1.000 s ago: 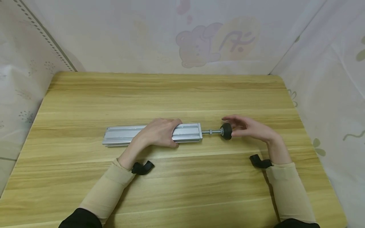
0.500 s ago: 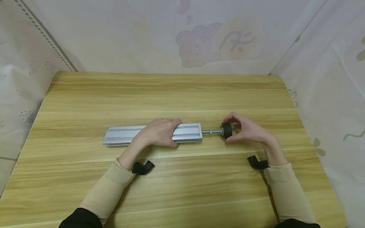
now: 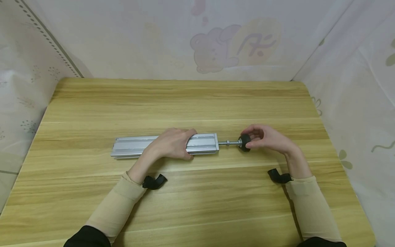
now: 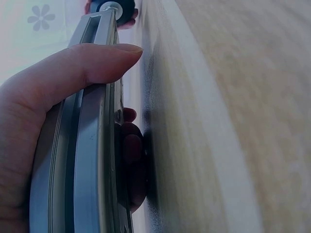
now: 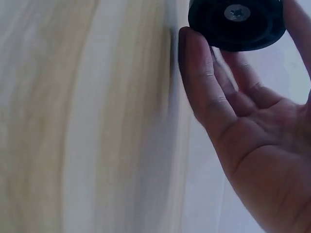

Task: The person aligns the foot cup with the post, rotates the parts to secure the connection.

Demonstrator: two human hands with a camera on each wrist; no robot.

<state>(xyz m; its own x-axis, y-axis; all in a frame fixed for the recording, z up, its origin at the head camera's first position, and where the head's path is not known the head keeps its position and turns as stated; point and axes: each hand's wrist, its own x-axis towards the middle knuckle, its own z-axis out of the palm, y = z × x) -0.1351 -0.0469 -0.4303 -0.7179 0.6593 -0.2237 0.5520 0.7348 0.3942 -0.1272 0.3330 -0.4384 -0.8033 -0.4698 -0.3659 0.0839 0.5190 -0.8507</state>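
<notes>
A silver aluminium profile (image 3: pixel 202 144) lies lengthwise on the table. My left hand (image 3: pixel 171 142) grips it across the middle; in the left wrist view the thumb lies over its near side and fingertips show on its other side. From the profile's right end a threaded rod (image 3: pixel 233 142) with a nut (image 3: pixel 228 142) sticks out, ending in a round black levelling foot (image 3: pixel 244 141). My right hand (image 3: pixel 268 139) pinches this foot between thumb and fingers. The right wrist view shows the foot's dark underside (image 5: pixel 238 34) with a cross-slot screw head (image 5: pixel 237 12) in its centre.
Beneath everything is a wood-grain table (image 3: pixel 185 199) with rounded far corners. Pale patterned sheets (image 3: pixel 139 41) hang behind it and at both sides. Black curved mounts (image 3: pixel 155 181) stick out from each wrist, just over the tabletop.
My right hand's fingers have shifted around the foot: first the hand was at its right side, then spread wider around it, now closer on its rim. My left hand and the profile stay put.
</notes>
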